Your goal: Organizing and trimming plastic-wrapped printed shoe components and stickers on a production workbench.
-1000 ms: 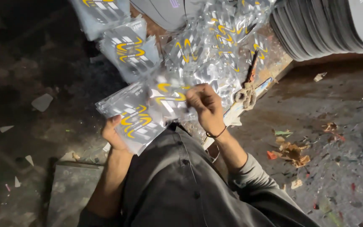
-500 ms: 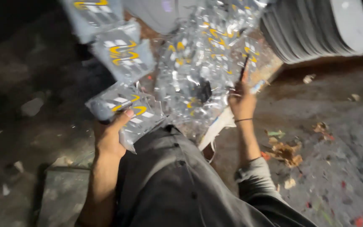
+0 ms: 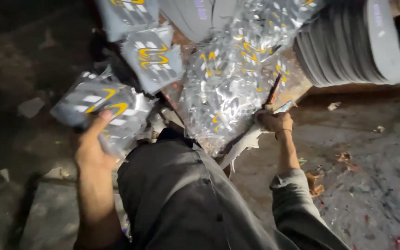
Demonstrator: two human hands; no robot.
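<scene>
A person seated on a paint-flecked floor (image 3: 366, 185) holds a clear plastic packet with grey, white and yellow markings (image 3: 99, 107) in the left hand (image 3: 93, 146), its grip closed on the packet's lower edge with the thumb pressed up against the face. The right hand (image 3: 273, 121) is clenched around the handle of a dark-bladed tool (image 3: 272, 95) (its exact kind cannot be told), blade pointing up and away. Between the two grips lies a heap of similar packets (image 3: 230, 88); beyond the right grip stands a stack of grey soles (image 3: 348, 44).
</scene>
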